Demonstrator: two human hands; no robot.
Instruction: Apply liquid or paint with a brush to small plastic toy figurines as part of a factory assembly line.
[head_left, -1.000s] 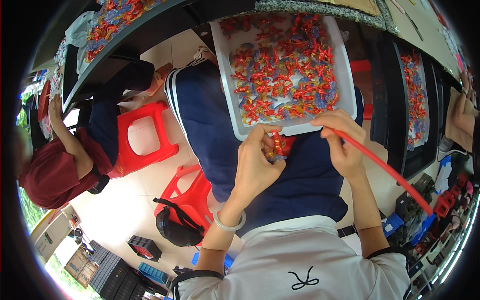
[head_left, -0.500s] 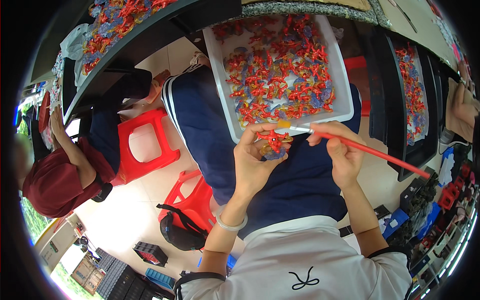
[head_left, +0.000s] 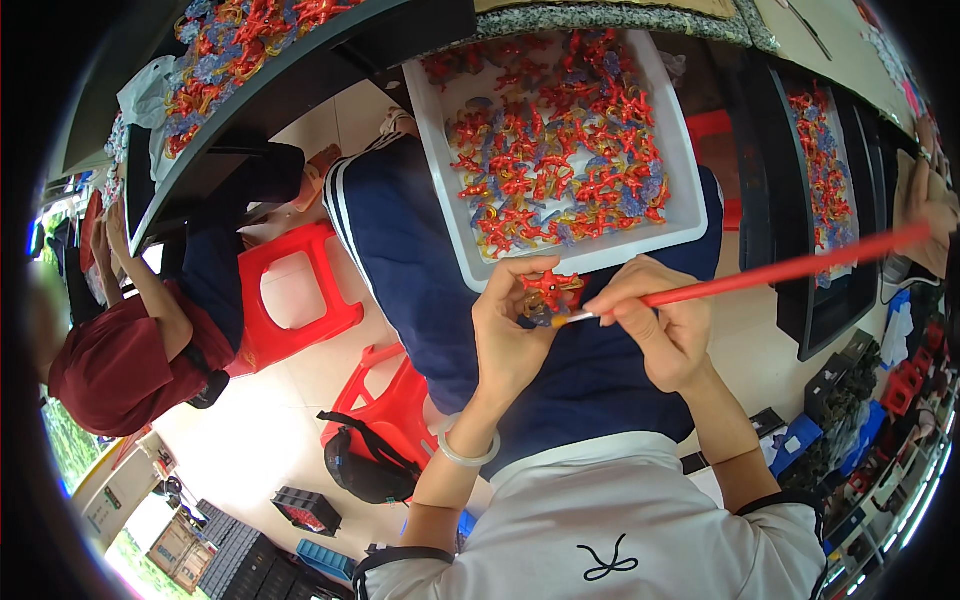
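Note:
Between the fingers of my left hand (head_left: 507,330) is a small figurine (head_left: 549,288), red on top with yellow and translucent blue below. My right hand (head_left: 665,325) grips a paintbrush (head_left: 770,277) with a long red handle, pinched near its metal collar. The yellowish bristles point left and meet the blue lower part of the figurine, or lie right beside it. Just beyond both hands, a white tray (head_left: 690,228) rests on my lap, with many similar red, yellow and blue figurines inside.
More figurines (head_left: 828,190) lie in a black drawer-like tray at the right. Another heap (head_left: 240,50) sits on a surface at the upper left. A person in a dark red shirt (head_left: 115,360) sits at left near a red stool (head_left: 290,290). A black bag (head_left: 368,460) hangs on a red chair.
The brush tip has come down from above the figurine to its lower part. My right hand has moved left and closer to my left hand, and the brush's far end has swung upward.

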